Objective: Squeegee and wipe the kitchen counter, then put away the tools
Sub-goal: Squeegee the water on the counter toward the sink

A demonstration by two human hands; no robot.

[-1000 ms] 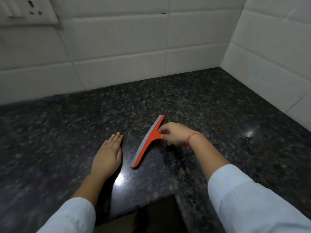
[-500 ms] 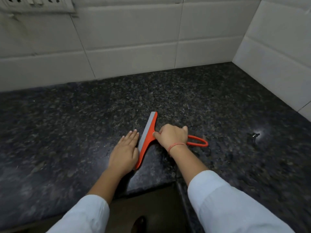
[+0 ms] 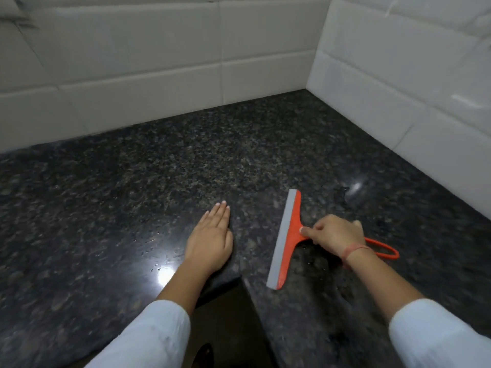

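Note:
An orange squeegee (image 3: 288,236) with a grey rubber blade lies blade-down on the dark speckled granite counter (image 3: 186,166). My right hand (image 3: 333,235) is closed around its handle, whose looped end sticks out behind my wrist. The blade runs from far to near, close to the counter's inner corner edge. My left hand (image 3: 212,240) rests flat on the counter, palm down, fingers together, a hand's width to the left of the blade and apart from it. No cloth is in view.
White tiled walls (image 3: 159,62) close the counter at the back and on the right (image 3: 411,88), meeting in a corner. The counter's front edge forms an inner corner (image 3: 240,278) near my body, with dark floor below. Small wet glints (image 3: 356,188) show right of the squeegee.
My right hand has drawn the squeegee to the right, away from my left hand, which it was almost touching half a second ago. The left hand stays flat on the counter.

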